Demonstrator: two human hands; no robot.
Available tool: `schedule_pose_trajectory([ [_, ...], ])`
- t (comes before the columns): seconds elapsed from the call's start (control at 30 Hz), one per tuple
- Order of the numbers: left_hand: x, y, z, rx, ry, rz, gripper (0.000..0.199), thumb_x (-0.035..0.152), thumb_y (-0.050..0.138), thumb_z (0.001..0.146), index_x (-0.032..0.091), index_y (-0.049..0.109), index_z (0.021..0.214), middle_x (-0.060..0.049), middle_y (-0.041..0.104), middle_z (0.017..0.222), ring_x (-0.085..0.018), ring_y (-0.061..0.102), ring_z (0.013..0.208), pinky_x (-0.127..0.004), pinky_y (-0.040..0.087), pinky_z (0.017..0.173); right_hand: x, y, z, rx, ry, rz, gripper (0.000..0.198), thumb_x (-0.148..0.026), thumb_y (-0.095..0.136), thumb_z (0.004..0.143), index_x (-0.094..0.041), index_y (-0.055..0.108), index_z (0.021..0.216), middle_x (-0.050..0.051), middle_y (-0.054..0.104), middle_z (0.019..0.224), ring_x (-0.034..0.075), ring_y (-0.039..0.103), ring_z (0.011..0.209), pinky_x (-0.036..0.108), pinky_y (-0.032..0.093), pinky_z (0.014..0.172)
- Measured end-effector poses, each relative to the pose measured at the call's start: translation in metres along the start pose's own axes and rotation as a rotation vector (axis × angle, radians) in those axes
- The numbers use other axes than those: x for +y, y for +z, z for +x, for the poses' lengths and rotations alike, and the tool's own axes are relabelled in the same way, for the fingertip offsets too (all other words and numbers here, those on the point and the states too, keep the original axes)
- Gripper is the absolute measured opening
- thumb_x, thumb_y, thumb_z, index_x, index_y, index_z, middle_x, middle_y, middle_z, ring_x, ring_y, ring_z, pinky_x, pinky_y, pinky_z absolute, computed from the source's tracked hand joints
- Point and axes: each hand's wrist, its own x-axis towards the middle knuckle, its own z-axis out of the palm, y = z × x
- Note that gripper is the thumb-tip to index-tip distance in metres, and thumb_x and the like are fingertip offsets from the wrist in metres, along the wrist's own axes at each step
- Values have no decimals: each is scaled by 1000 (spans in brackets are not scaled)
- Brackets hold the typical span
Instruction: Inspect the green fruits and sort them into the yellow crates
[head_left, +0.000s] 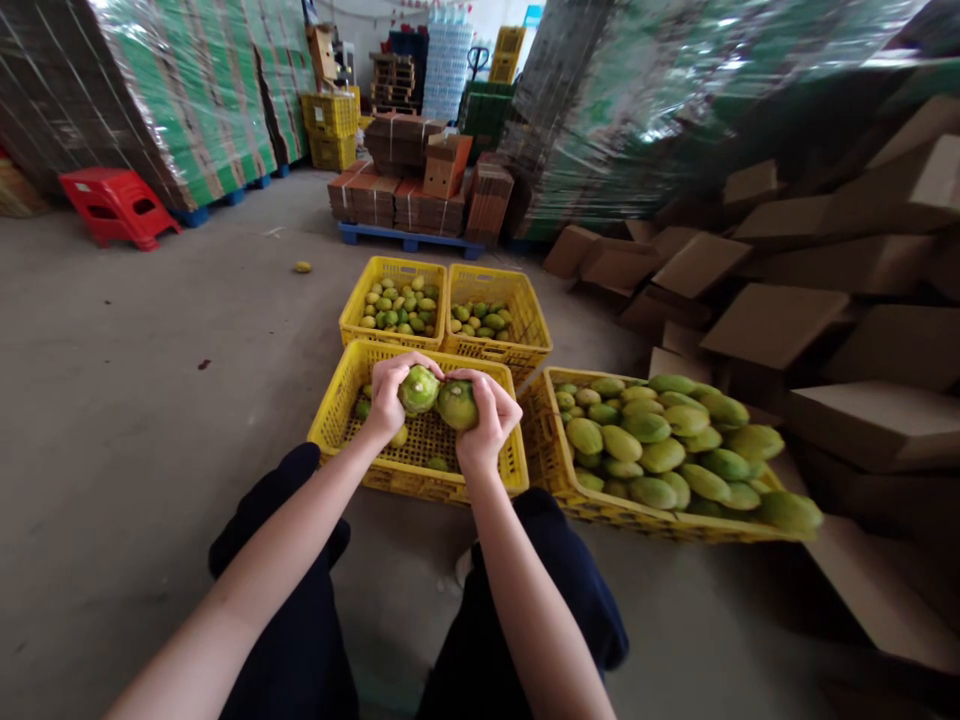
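My left hand [390, 398] is closed around a green papaya [420, 389], its stem end turned up toward me. Another papaya [457, 404], darker green, sits in the grip of my right hand [487, 415]. The two fruits are held side by side, close together, above a yellow plastic crate [330, 412]. A few papayas lie on that crate's slatted bottom, partly hidden by my hands. To the right, a second yellow crate [551, 440] is heaped with green and yellowish papayas [664, 455].
Beyond are two yellow crates [394, 262] [517, 285] holding smaller fruit. Loose cardboard boxes [776, 325] pile up at right. A blue pallet [409, 238] carries flattened cartons. One yellow fruit [302, 267] lies on the floor. A red stool [120, 205] stands near wrapped stacks [195, 100].
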Motion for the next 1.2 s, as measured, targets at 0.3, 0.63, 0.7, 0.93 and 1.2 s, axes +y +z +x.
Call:
schedule_pose_trajectory([
  [0.3,1,-2,-2,-5,31,58,47,56,46,87,22,73,68,-6,73,73,-23,65,70,-35,47,70,-1,-1,-1,12,41,-86,32,-37,54,90,-21,77,76,3,74,76,24,70,80,37,54,77],
  [0.63,0,2,-3,56,-41,7,47,56,51,92,23,73,66,-4,72,69,-20,64,65,-35,49,72,0,0,0,27,50,-71,31,-37,53,90,-21,75,74,3,73,74,23,70,79,36,54,75],
  [0.7,1,3,-3,58,-38,-9,45,53,52,90,23,73,65,-4,72,69,-21,65,68,-35,49,72,1,0,0,28,49,-41,30,-36,54,90,-21,76,75,2,73,74,23,70,78,35,54,75],
  [0.93,-3,4,-2,33,-20,-44,43,45,40,83,23,71,65,-6,73,72,-25,67,74,-37,49,71,1,1,0,30,48,61,27,-30,56,90,-22,78,76,0,73,72,20,69,74,32,51,71],
  [1.2,-3,5,-3,30,43,-42,39,39,40,83,21,72,68,-6,73,72,-23,66,72,-35,48,69,1,1,0,51,75,52,28,-32,56,90,-21,78,75,1,73,74,20,68,75,32,52,73],
])
